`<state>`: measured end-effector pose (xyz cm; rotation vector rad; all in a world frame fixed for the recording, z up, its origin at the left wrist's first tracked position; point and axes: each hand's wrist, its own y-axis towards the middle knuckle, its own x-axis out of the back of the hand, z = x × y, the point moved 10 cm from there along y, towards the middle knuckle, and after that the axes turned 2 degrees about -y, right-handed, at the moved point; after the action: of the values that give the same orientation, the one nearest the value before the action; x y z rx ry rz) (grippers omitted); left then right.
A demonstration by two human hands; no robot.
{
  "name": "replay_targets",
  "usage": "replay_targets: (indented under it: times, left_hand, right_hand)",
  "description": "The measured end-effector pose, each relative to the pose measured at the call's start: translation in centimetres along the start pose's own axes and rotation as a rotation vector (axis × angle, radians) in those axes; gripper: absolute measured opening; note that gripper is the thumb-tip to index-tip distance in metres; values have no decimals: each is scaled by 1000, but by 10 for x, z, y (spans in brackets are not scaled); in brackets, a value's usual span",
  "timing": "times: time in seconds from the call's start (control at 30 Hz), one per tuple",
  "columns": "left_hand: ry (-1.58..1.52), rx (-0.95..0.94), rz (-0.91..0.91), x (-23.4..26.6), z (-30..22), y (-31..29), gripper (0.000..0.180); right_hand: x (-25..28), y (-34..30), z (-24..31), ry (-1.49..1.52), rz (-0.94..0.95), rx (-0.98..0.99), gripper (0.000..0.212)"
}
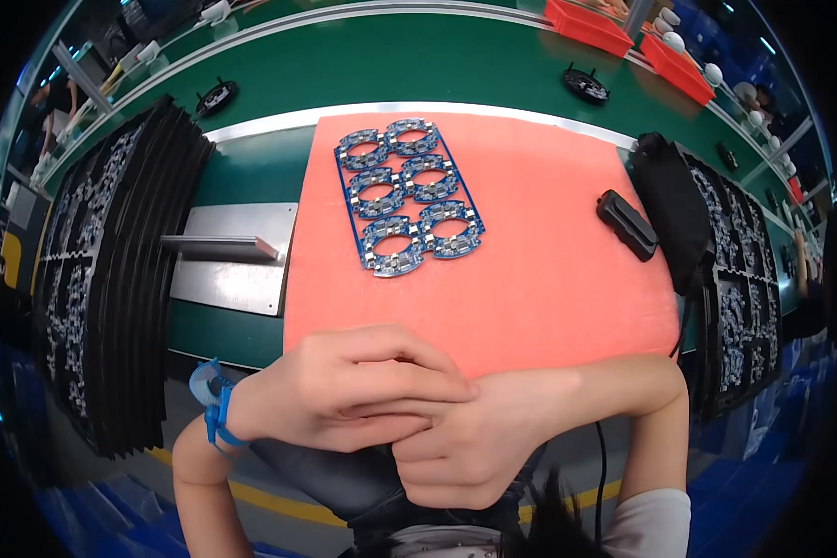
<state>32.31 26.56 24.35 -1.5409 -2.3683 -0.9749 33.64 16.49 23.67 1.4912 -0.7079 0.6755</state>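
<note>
Both hands sit clasped together at 6 o'clock, left hand (344,391) laid over the right hand (474,446), gripping nothing but each other. The blue circuit board panel (409,195) lies untouched at 12 on the pink mat (549,279), well apart, probably parked there for easy reach.

A green counter (251,177) is seen, crossed by a pale metal rail (279,121) that bends with the lens. Beyond the rail a green conveyor belt (409,65) is laid out, and two red bins (591,26) are set at its far right side. A bare metal plate (237,256) is fixed to the counter at the left. The floor (772,484) below is coloured blue, and a yellow line (279,502) is painted across it. Bright overhead light is reflected on the belt.
</note>
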Motion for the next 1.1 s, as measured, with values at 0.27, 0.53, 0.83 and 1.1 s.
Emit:
replay_targets:
  times: [0.27, 0.53, 0.83, 1.1]
  left_hand:
    - [-147, 23, -3, -3, 8, -4, 19]
    - [-185, -51, -62, 0, 7, -11, 11]
    - [-88, -141, -42, 2, 4, -9, 19]
    - [-94, -135, -87, 4, 14, -13, 15]
  right_hand:
    - [3, 0, 7, 179, -53, -6, 18]
    - [10, 0, -5, 159, -116, -52, 19]
    - [-2, -6, -5, 171, -70, -56, 17]
    - [-1, -6, -12, 169, -98, -88, 18]
